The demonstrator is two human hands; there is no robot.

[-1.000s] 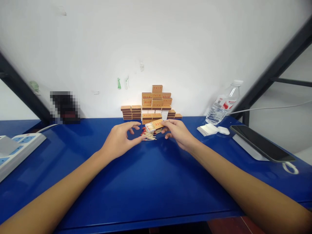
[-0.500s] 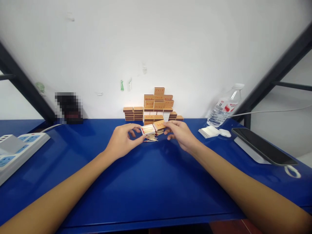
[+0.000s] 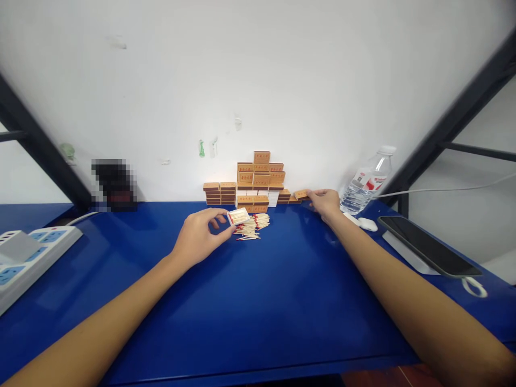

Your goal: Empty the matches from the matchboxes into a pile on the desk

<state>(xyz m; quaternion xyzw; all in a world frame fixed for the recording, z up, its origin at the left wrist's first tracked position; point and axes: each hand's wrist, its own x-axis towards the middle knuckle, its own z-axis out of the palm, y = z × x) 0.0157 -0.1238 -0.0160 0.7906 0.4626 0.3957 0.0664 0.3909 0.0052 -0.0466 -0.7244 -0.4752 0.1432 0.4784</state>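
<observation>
A: What are the hands doing?
B: Both bare arms reach forward over a blue table (image 3: 258,312). The left hand (image 3: 201,234) has its thumb and fingers clamped on a small white matchbox tray (image 3: 239,216), open at the top, with a row of pale matches lying in it.

A: And the other one?
B: The right hand (image 3: 325,202) is stretched out to the right, its fingers pinched on one end of an orange-brown matchbox sleeve (image 3: 300,195) with red print. The sleeve is slightly tilted, at the far end of a low row of matchboxes (image 3: 284,196). I cannot tell whether it rests on the row or hangs just above it.

A: What lies between the hands?
B: A heap of loose matches (image 3: 252,231) with red heads, on the table, just beside and partly behind the tray.

A: And behind that?
B: Matchboxes stacked into a stepped tower (image 3: 261,178), narrowing to a single box at the top, near a white wall (image 3: 258,75). Left of it are two short piles of matchboxes (image 3: 221,194).

A: Anything else around?
B: On the right, a tilted clear bottle (image 3: 367,181), a white case (image 3: 368,224) and a propped phone (image 3: 429,244); on the left, a white power strip (image 3: 46,248).
</observation>
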